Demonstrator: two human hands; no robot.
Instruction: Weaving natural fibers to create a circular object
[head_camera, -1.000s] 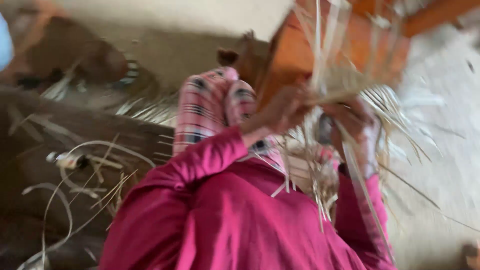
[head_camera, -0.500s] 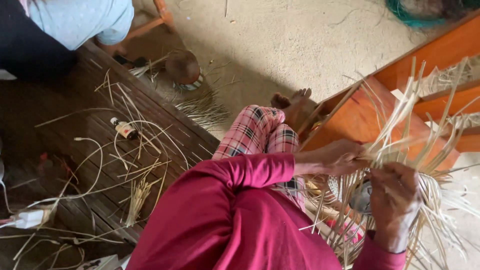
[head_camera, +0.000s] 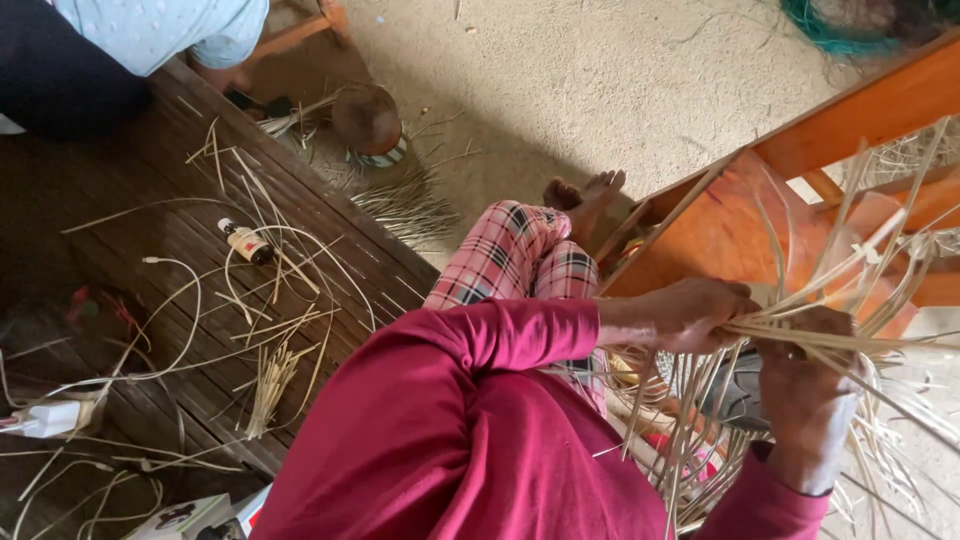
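Both hands pinch the strips (head_camera: 800, 335): left hand (head_camera: 695, 315) and right hand (head_camera: 805, 375), fingers clamped, above the lap. Dark plank floor (head_camera: 130, 210) carries loose strands and a small bottle (head_camera: 245, 241); sandy ground (head_camera: 600, 80) beyond; orange frame (head_camera: 850, 110) alongside.

Half-woven basket of pale straw strips (head_camera: 800, 400): held at lap level, right of frame, in front of an orange wooden frame. Colour light tan to cream; strips flat, narrow, stiff. Woven portion low and partly hidden behind the hands, a dark rounded form showing inside it. Unwoven strips fanning outward: long ones rising upper right, slightly curved, others hanging below and spreading right. Several strips gathered into a near-horizontal bundle (head_camera: 850, 340) running rightward from between the hands. Left hand (head_camera: 695, 315) closed around the bundle's near end; right hand (head_camera: 805, 375) gripping just beside it, fingers wrapped over strips. Exact weave pattern not discernible.
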